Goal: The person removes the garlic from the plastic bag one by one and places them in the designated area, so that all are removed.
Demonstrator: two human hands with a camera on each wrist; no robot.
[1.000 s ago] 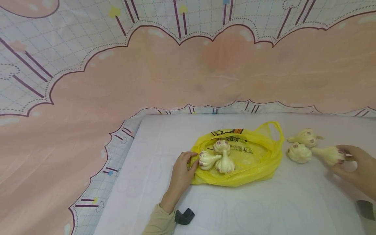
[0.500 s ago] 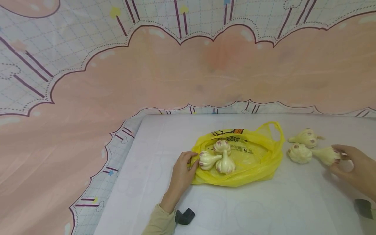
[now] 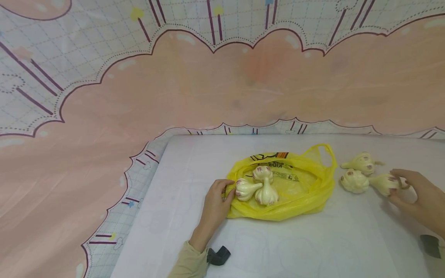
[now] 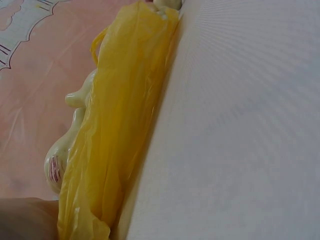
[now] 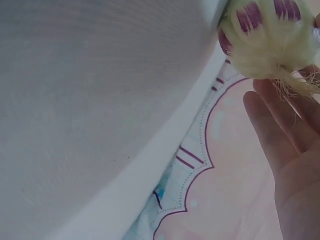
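Note:
My left hand [image 3: 213, 204] pinches the left rim of a yellow plastic bag [image 3: 306, 206] that lies with its mouth spread. Inside it, several garlic bulbs [image 3: 266, 194] with purple streaks are grouped near that hand. At the right, my right hand [image 3: 422, 199] holds another garlic bulb [image 3: 385, 184] between thumb and fingers, low over the tabletop. The right wrist view shows this bulb's stringy roots [image 5: 295, 85] close to the fingers. Beside it lie two more garlic bulbs [image 3: 354, 181], left of the held one. The left wrist view shows the bag's side [image 4: 120, 110] close up.
A white-covered table [image 3: 313, 247] carries everything. Behind it and along its left side hangs a pinkish, cloud-patterned cloth [image 3: 208, 85]. One bag handle loop [image 3: 326, 152] stands up at the back right, near the loose bulbs.
My right hand has shifted the garlic bulb slightly left, nearer to the two loose ones. The left hand and the bag have stayed in place.

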